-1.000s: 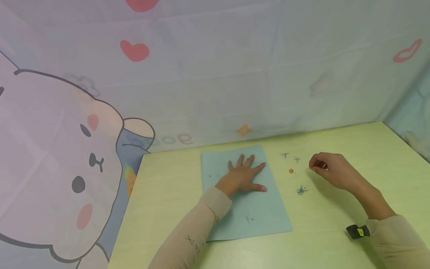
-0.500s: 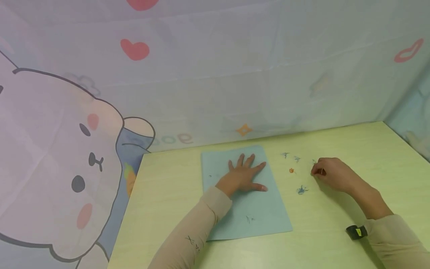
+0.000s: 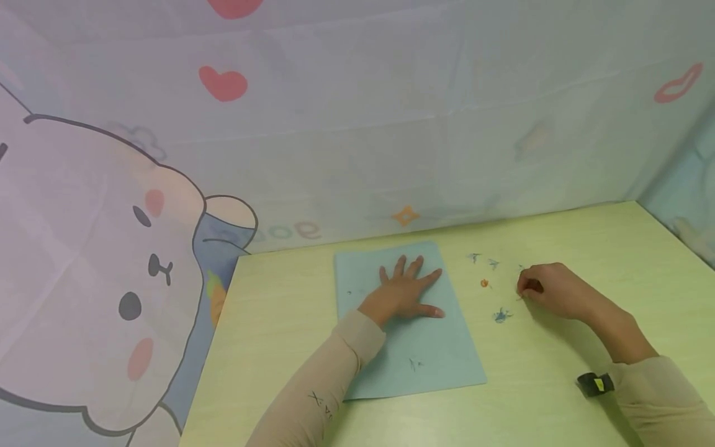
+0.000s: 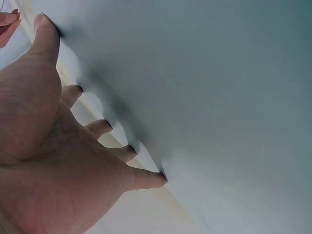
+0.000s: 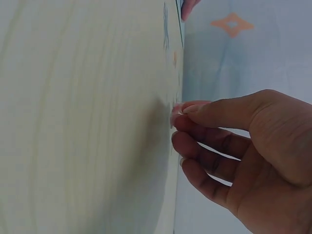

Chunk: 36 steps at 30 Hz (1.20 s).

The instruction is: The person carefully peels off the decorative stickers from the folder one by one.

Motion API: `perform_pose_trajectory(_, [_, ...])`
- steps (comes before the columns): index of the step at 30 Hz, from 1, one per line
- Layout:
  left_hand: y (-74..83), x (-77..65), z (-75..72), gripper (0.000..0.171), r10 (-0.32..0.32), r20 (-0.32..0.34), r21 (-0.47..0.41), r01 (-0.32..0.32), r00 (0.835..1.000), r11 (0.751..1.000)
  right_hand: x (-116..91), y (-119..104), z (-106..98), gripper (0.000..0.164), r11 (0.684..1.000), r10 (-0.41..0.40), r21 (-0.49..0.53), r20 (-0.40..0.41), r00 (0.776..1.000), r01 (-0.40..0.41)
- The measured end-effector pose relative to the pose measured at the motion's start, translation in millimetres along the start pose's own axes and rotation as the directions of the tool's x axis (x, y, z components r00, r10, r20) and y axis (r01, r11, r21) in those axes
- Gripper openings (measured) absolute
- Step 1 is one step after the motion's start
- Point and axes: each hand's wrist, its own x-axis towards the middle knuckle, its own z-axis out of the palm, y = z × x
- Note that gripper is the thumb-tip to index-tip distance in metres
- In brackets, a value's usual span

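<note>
My left hand (image 3: 399,295) lies with fingers spread on a light blue sheet of paper (image 3: 447,360); in the left wrist view its fingertips (image 4: 129,152) touch the sheet. To the right of the sheet my right hand (image 3: 553,288) is low over the table, pinching a small pinkish sticker-like piece (image 5: 175,114) between thumb and forefinger. The fingers mostly hide that piece. Left of this hand lie a small orange piece (image 3: 484,283), a larger blue one (image 3: 501,316) and several smaller bluish ones, like the piece (image 3: 473,257) at the back.
The pale yellow-green table (image 3: 279,323) carries the sheet, which has faint small marks (image 3: 415,364) near its front. A printed cloth (image 3: 346,124) with hearts and a cartoon animal hangs behind and at the left. A black band (image 3: 594,384) sits by the right sleeve.
My right hand has come down slightly toward the table and nearer to me, uncovering a small bluish piece behind its fingers. The left hand has stayed in place on the sheet.
</note>
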Motion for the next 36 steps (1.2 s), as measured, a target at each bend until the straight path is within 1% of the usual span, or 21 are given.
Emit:
perform_pose_trajectory(7, [-0.4, -0.6, -1.0, 0.094, 0.005, -0.006, -0.001, -0.005, 1.000, 1.000, 2.0, 0.4, 1.6, 0.022, 1.000, 0.006, 0.002, -0.034, 0.999, -0.006])
perform_pose_trajectory(15, [0.8, -1.7, -1.4, 0.093, 0.004, -0.003, 0.002, -0.004, 1.000, 1.000, 1.7, 1.2, 3.6, 0.017, 1.000, 0.022, -0.016, -0.045, 0.999, -0.022])
perform_pose_trajectory(25, [0.8, -1.8, -2.7, 0.093, 0.008, -0.007, 0.008, -0.008, 1.000, 1.000, -1.1, -4.6, -2.3, 0.008, 1.000, 0.025, 0.022, -0.091, 0.996, -0.023])
perform_pose_trajectory(29, [1.3, -2.3, -3.9, 0.093, 0.003, -0.011, 0.008, -0.003, 1.000, 1.000, 0.2, -7.2, -3.1, 0.003, 0.999, -0.005, 0.036, -0.125, 0.992, 0.010])
perform_pose_trajectory(32, [1.6, -2.1, -2.7, 0.093, -0.008, -0.021, 0.012, 0.008, 1.000, 1.000, 2.8, -13.2, -2.7, 0.005, 0.997, -0.037, 0.063, -0.158, 0.987, 0.047])
perform_pose_trajectory(34, [2.1, -1.7, -1.7, 0.092, -0.013, -0.028, 0.017, 0.013, 1.000, 1.000, 4.6, -19.8, -1.1, 0.006, 0.995, -0.072, 0.056, -0.192, 0.979, 0.085])
perform_pose_trajectory(36, [2.8, -1.4, -1.6, 0.090, -0.014, -0.031, 0.016, 0.014, 0.999, 1.000, 6.2, -28.5, 1.6, 0.008, 0.991, -0.115, 0.038, -0.238, 0.965, 0.128])
